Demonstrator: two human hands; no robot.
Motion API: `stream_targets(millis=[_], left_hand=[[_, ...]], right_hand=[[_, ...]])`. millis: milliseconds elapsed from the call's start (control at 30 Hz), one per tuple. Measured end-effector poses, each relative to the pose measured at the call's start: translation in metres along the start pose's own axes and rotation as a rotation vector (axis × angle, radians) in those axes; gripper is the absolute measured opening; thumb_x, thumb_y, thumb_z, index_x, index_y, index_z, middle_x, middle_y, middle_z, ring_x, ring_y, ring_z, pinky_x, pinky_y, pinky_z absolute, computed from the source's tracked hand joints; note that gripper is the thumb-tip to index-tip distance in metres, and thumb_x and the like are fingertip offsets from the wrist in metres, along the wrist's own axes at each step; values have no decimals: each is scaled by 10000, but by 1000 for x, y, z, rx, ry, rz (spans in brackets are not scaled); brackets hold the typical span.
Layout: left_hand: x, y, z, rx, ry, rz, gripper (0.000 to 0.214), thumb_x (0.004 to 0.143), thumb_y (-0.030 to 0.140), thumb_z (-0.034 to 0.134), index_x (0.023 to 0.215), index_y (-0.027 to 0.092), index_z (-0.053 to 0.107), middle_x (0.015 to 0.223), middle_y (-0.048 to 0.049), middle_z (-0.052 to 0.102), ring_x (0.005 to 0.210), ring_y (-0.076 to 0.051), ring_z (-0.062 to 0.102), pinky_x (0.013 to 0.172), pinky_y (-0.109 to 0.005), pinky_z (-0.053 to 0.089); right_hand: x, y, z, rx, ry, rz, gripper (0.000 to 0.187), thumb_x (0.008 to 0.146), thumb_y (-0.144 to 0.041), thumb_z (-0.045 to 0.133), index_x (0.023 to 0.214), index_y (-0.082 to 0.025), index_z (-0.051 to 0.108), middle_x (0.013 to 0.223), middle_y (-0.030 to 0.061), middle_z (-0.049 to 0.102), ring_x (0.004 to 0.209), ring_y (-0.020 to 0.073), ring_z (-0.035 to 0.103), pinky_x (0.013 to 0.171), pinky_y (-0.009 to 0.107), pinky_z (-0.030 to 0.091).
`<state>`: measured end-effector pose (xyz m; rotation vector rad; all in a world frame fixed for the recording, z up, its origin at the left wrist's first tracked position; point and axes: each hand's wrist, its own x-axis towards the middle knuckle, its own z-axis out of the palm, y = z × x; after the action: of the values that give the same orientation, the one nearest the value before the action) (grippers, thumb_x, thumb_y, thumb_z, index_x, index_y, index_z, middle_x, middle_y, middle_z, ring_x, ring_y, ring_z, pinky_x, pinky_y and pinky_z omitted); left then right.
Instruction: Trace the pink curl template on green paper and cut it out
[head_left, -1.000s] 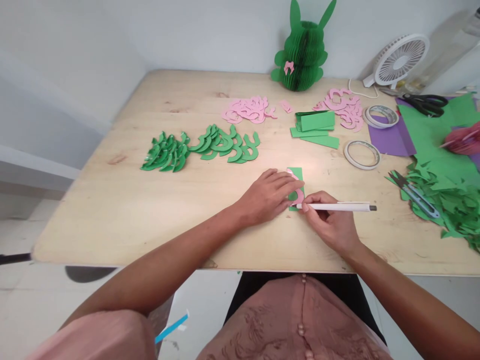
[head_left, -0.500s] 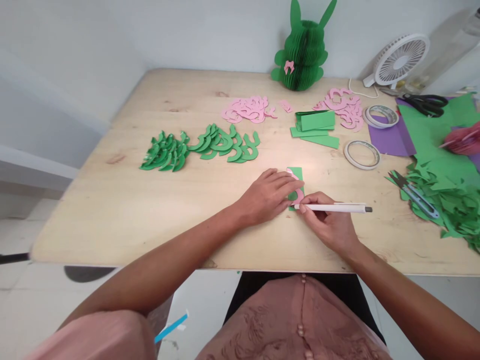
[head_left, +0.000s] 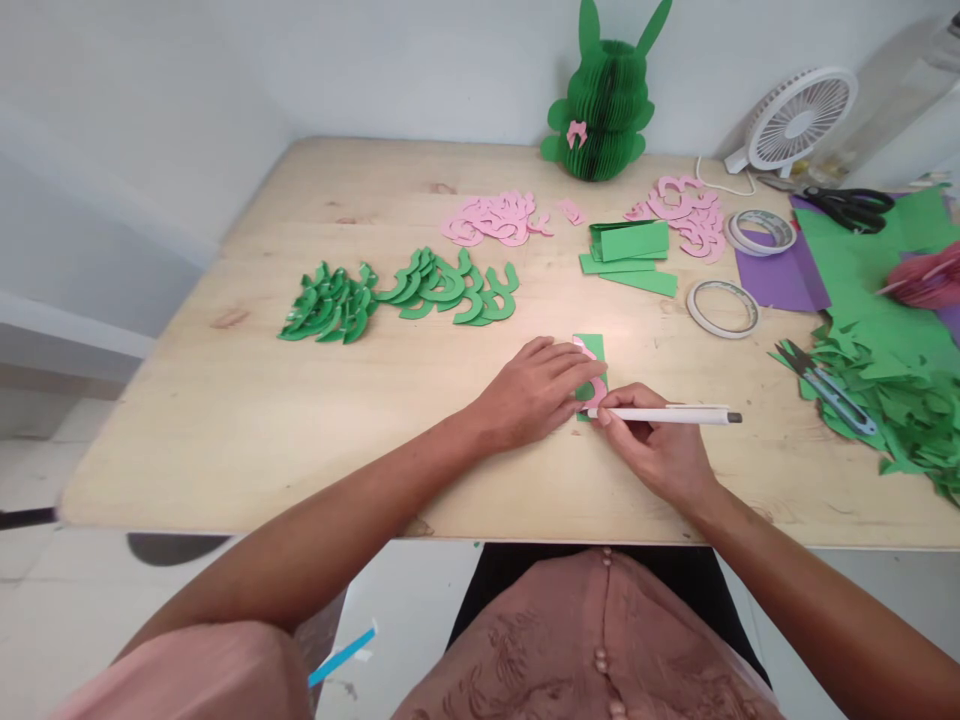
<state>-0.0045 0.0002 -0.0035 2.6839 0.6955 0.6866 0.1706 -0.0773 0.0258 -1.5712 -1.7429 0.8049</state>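
My right hand [head_left: 664,450] grips a white pen [head_left: 667,414], its tip at the lower edge of a pink curved paper shape [head_left: 598,388]. That shape lies on a small green paper strip [head_left: 590,346]. My left hand [head_left: 536,388] rests flat with fingers stretched out, pressing the pink shape and the strip against the table; its fingers hide part of both. Farther back lie folded green paper strips [head_left: 634,243]. Cut green U-shaped pieces [head_left: 450,285] overlap in a row to the left, beside a heap of green pieces [head_left: 326,305] with shiny bits on them.
Pink cut-outs [head_left: 495,218] and a second pink pile [head_left: 686,210] lie at the back. A green honeycomb paper rabbit [head_left: 607,110] stands by the wall. To the right are tape rolls [head_left: 724,308], snips [head_left: 829,388], black scissors [head_left: 847,208], green scraps [head_left: 900,400] and a white fan [head_left: 799,120].
The view has shifted very slightly. Both hands, the pen and the papers look to be in the same places as before.
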Motion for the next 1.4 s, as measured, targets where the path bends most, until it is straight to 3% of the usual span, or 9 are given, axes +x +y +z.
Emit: stream_targets(millis=[1400], left_hand=[[0,-1,-1,-7,-2,34,197,900,233,445,1012,199,603,1187,-90,617,1170,-223,511,986,-413,361]], right_hand=[[-1,-1,0,-24,21,-1,87,816,-252,542,772,-189,584,637,-5,599,468,94,455,426,222,336]])
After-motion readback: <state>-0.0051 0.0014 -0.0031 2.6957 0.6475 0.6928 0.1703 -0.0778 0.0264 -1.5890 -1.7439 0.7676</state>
